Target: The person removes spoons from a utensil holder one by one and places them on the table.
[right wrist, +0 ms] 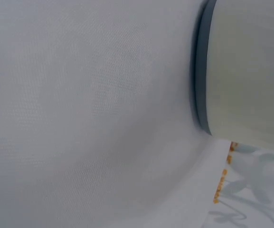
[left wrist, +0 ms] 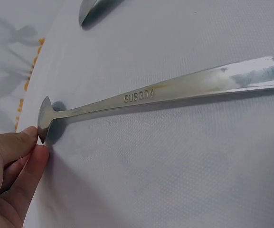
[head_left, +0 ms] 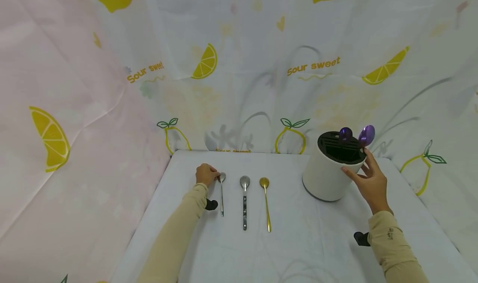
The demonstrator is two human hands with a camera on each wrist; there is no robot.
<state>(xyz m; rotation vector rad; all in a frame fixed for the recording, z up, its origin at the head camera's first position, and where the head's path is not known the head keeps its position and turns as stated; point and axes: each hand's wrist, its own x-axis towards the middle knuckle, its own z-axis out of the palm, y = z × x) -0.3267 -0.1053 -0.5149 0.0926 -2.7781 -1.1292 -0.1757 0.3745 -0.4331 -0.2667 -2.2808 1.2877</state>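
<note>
While two purple spoons (head_left: pixel 367 135) appear to stand in the holder (head_left: pixel 325 179) with their bowls up, three other spoons lie on the desk (head_left: pixel 298 245), so the work seems only partly done. The left hand (head_left: pixel 206 174) pinches the bowl edge of the small silver spoon (head_left: pixel 222 193) between thumb and finger; this spoon lies with its handle toward the person. To the right of these fingers lie the dark-handled spoon (head_left: pixel 245 208) and, farther, the gold spoon (head_left: pixel 267 204), both untouched. The right hand (head_left: pixel 374 187) has its fingers spread against the holder, just beside one purple spoon; whether they touch that spoon, I cannot tell. I judge that the three spoons on the desk are the part left.
</note>
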